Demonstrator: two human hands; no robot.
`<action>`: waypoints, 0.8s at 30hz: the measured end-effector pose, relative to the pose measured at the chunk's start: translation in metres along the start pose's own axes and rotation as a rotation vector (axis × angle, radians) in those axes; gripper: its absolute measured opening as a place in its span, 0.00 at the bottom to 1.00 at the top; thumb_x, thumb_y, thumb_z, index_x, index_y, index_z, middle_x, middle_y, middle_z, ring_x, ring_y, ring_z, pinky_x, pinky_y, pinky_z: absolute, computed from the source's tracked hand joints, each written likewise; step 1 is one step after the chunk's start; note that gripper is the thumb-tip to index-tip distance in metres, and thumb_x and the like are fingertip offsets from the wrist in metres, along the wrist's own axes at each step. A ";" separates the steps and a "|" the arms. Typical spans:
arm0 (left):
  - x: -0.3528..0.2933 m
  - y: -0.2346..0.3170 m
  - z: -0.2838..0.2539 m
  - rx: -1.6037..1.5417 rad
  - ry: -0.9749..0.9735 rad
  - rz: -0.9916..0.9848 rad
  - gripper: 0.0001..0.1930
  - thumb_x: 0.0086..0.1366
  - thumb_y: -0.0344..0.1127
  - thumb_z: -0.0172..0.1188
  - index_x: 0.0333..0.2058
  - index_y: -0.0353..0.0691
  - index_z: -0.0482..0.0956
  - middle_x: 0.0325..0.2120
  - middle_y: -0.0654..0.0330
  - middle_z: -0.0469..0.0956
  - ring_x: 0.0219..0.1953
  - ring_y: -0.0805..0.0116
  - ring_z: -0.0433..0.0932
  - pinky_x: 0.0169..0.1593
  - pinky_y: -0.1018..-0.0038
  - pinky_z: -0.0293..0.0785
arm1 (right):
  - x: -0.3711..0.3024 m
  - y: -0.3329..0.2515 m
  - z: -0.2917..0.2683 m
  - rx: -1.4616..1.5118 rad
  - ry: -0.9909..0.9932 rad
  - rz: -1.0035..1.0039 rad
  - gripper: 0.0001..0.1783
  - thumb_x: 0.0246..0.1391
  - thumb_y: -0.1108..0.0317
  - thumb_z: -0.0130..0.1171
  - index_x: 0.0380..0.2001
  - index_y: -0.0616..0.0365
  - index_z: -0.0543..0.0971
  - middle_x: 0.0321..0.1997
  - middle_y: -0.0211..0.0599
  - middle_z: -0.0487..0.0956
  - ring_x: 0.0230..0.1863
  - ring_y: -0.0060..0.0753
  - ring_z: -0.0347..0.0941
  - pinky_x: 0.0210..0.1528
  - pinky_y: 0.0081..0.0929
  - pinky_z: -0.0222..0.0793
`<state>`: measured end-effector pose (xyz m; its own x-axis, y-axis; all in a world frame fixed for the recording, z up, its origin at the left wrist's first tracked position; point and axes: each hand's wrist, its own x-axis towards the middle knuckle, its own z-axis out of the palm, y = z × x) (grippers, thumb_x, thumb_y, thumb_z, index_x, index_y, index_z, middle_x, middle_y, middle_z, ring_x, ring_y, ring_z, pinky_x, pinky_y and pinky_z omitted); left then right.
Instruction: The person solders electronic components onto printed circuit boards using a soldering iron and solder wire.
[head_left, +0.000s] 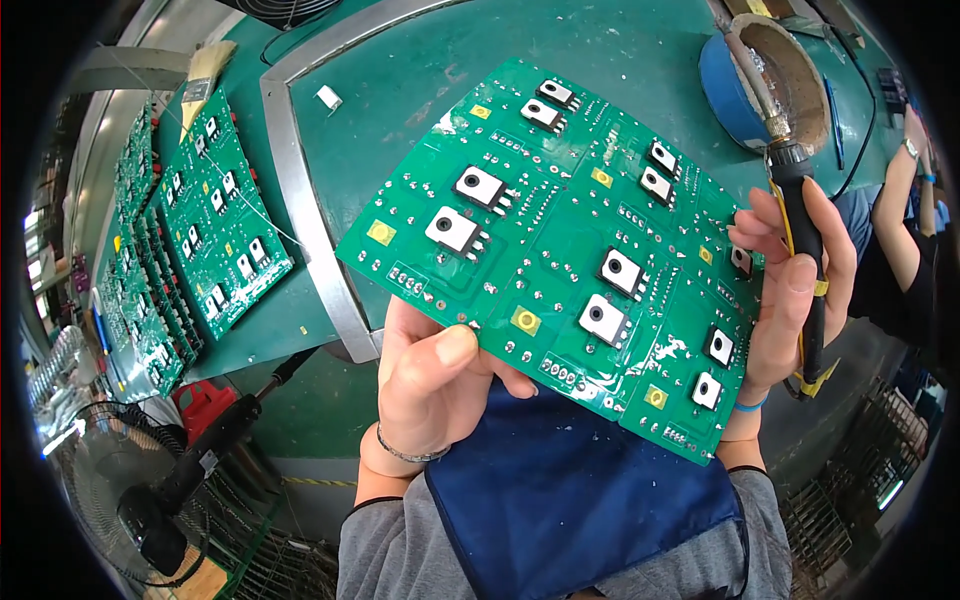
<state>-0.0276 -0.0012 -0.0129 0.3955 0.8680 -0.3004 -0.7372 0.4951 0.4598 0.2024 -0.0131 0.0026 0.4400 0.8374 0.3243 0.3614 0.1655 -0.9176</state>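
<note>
A green circuit board (556,238) with several white-faced transistors and yellow pads is held up and tilted before me. My left hand (425,375) grips its lower left edge, thumb on top and fingers beneath. In my right hand (790,300) is a soldering iron (793,190) with a black handle. It points up and away, its metal shaft over a round blue-sided pot (728,90). That hand also lies against the board's right edge; the board partly hides it.
Several similar boards (222,250) stand in a row at the left, with a brush (207,75) behind them. A metal frame (305,190) lies on the green table (400,90), near a small white part (328,98). A fan (140,500) stands lower left. Another person's arm (897,190) shows at far right.
</note>
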 end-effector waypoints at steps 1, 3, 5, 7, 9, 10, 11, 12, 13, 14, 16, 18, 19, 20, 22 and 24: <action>0.000 0.000 0.001 0.001 0.003 -0.002 0.28 0.56 0.34 0.55 0.53 0.29 0.58 0.43 0.45 0.73 0.37 0.56 0.79 0.28 0.70 0.81 | 0.000 0.000 0.000 -0.002 0.004 0.003 0.28 0.57 0.55 0.51 0.51 0.68 0.67 0.40 0.54 0.77 0.35 0.35 0.76 0.40 0.28 0.73; 0.001 0.000 0.003 0.018 -0.016 0.003 0.28 0.56 0.34 0.55 0.54 0.30 0.58 0.44 0.46 0.72 0.38 0.56 0.79 0.28 0.70 0.81 | 0.002 0.001 0.002 -0.004 0.004 0.007 0.27 0.57 0.56 0.50 0.51 0.68 0.67 0.40 0.54 0.77 0.35 0.35 0.76 0.40 0.28 0.73; 0.001 0.001 0.006 0.045 -0.008 -0.007 0.28 0.56 0.34 0.55 0.54 0.32 0.57 0.44 0.46 0.72 0.39 0.56 0.79 0.29 0.70 0.81 | 0.003 0.003 0.003 0.002 0.022 0.045 0.27 0.57 0.56 0.50 0.51 0.69 0.67 0.40 0.53 0.77 0.35 0.34 0.76 0.39 0.27 0.74; 0.002 0.003 0.011 0.072 0.000 -0.017 0.29 0.57 0.35 0.55 0.55 0.33 0.56 0.45 0.47 0.71 0.40 0.56 0.78 0.29 0.70 0.81 | 0.003 0.005 0.005 0.012 0.037 0.072 0.26 0.58 0.57 0.49 0.51 0.69 0.67 0.40 0.53 0.77 0.35 0.33 0.76 0.39 0.26 0.74; 0.003 0.004 0.015 0.110 0.018 -0.030 0.30 0.57 0.35 0.55 0.56 0.35 0.54 0.46 0.47 0.71 0.41 0.56 0.78 0.30 0.70 0.82 | 0.004 0.005 0.005 0.020 0.054 0.100 0.25 0.58 0.58 0.49 0.51 0.69 0.68 0.40 0.53 0.77 0.35 0.32 0.76 0.38 0.26 0.74; 0.004 0.004 0.017 0.123 0.024 -0.035 0.30 0.57 0.35 0.54 0.56 0.36 0.54 0.46 0.47 0.70 0.42 0.56 0.78 0.31 0.70 0.82 | 0.005 0.006 0.005 0.024 0.049 0.109 0.24 0.58 0.60 0.48 0.51 0.69 0.68 0.40 0.53 0.77 0.35 0.32 0.76 0.38 0.25 0.74; 0.005 0.005 0.018 0.133 0.021 -0.043 0.31 0.57 0.35 0.54 0.57 0.37 0.52 0.46 0.47 0.70 0.42 0.56 0.77 0.32 0.70 0.82 | 0.005 0.006 0.005 0.027 0.046 0.119 0.24 0.58 0.61 0.47 0.51 0.69 0.68 0.40 0.53 0.77 0.36 0.32 0.76 0.38 0.25 0.74; 0.005 0.005 0.020 0.136 0.021 -0.052 0.31 0.57 0.34 0.54 0.57 0.38 0.51 0.47 0.47 0.70 0.42 0.56 0.77 0.33 0.70 0.82 | 0.005 0.007 0.005 0.027 0.044 0.119 0.24 0.58 0.61 0.47 0.51 0.69 0.68 0.40 0.53 0.77 0.36 0.32 0.76 0.38 0.25 0.74; 0.005 0.005 0.022 0.143 0.018 -0.050 0.31 0.57 0.34 0.54 0.57 0.38 0.51 0.47 0.47 0.70 0.42 0.56 0.77 0.33 0.70 0.82 | 0.006 0.007 0.005 0.039 0.039 0.135 0.23 0.58 0.62 0.47 0.51 0.69 0.68 0.40 0.53 0.77 0.36 0.31 0.76 0.38 0.25 0.74; 0.004 0.005 0.023 0.151 0.024 -0.048 0.31 0.58 0.34 0.54 0.58 0.38 0.50 0.47 0.47 0.69 0.42 0.56 0.77 0.33 0.70 0.82 | 0.006 0.008 0.005 0.061 0.031 0.150 0.23 0.59 0.63 0.47 0.51 0.69 0.68 0.41 0.53 0.77 0.36 0.31 0.76 0.38 0.25 0.74; 0.005 0.006 0.025 0.159 0.032 -0.045 0.32 0.58 0.34 0.54 0.58 0.38 0.49 0.47 0.47 0.69 0.43 0.56 0.77 0.34 0.70 0.82 | 0.006 0.010 0.005 0.065 0.026 0.153 0.23 0.58 0.63 0.47 0.51 0.69 0.68 0.41 0.53 0.76 0.36 0.31 0.76 0.39 0.25 0.74; 0.006 0.006 0.026 0.154 0.001 -0.044 0.33 0.58 0.33 0.54 0.58 0.37 0.48 0.48 0.47 0.69 0.43 0.56 0.77 0.34 0.70 0.82 | 0.006 0.012 0.005 0.079 0.019 0.154 0.23 0.58 0.63 0.47 0.51 0.69 0.67 0.41 0.53 0.76 0.36 0.31 0.76 0.39 0.25 0.74; 0.006 0.005 0.027 0.153 0.001 -0.042 0.33 0.58 0.33 0.54 0.58 0.37 0.48 0.48 0.47 0.69 0.43 0.56 0.77 0.34 0.70 0.82 | 0.005 0.013 0.004 0.091 0.015 0.159 0.23 0.58 0.63 0.47 0.51 0.69 0.67 0.41 0.53 0.76 0.36 0.31 0.76 0.39 0.25 0.74; 0.006 0.005 0.029 0.140 -0.002 -0.028 0.33 0.58 0.32 0.54 0.58 0.37 0.47 0.48 0.47 0.68 0.43 0.56 0.77 0.35 0.70 0.82 | 0.005 0.014 0.004 0.114 0.009 0.162 0.22 0.58 0.63 0.47 0.51 0.69 0.67 0.41 0.53 0.76 0.37 0.31 0.76 0.39 0.25 0.74; 0.005 0.002 0.033 0.126 -0.007 -0.010 0.33 0.58 0.31 0.54 0.58 0.36 0.47 0.48 0.47 0.68 0.44 0.56 0.77 0.35 0.70 0.82 | 0.005 0.017 0.004 0.115 0.007 0.152 0.22 0.58 0.63 0.47 0.51 0.69 0.67 0.41 0.53 0.76 0.37 0.32 0.76 0.39 0.25 0.74; 0.002 -0.003 0.040 0.257 0.150 0.069 0.30 0.58 0.37 0.56 0.55 0.29 0.55 0.43 0.44 0.73 0.33 0.56 0.80 0.28 0.71 0.82 | 0.005 0.021 0.003 0.126 0.003 0.140 0.22 0.58 0.63 0.47 0.51 0.69 0.67 0.41 0.54 0.76 0.37 0.32 0.76 0.39 0.25 0.74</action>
<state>-0.0033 0.0005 0.0185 0.2498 0.8940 -0.3719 -0.5893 0.4451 0.6742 0.2097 -0.0033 -0.0158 0.4810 0.8554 0.1922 0.1910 0.1117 -0.9752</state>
